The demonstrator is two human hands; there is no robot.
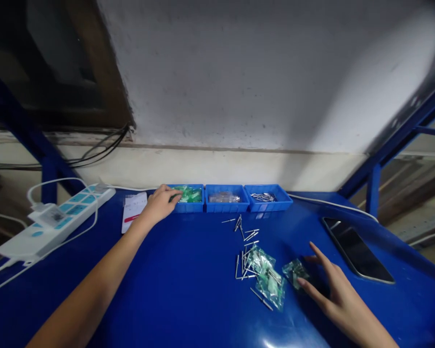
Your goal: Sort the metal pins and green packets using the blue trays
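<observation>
left hand (pixel 162 203) beyond bag pile (pixel 273 286): I can't tell grip | right hand (pixel 336 290) wide, pile's right | sweeping could scatter rods (pixel 245 277)

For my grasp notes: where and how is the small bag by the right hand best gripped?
Probably pinch the small bag by its right edge, coming from the right: bagged pieces lie close on its left, and the right hand opens beside it.

Table (pixel 181 280) and trays (pixel 226 207) are blue, packets (pixel 272 286) green-tinted, pins (pixel 261 299) silvery, the phone (pixel 358 250) black
</observation>
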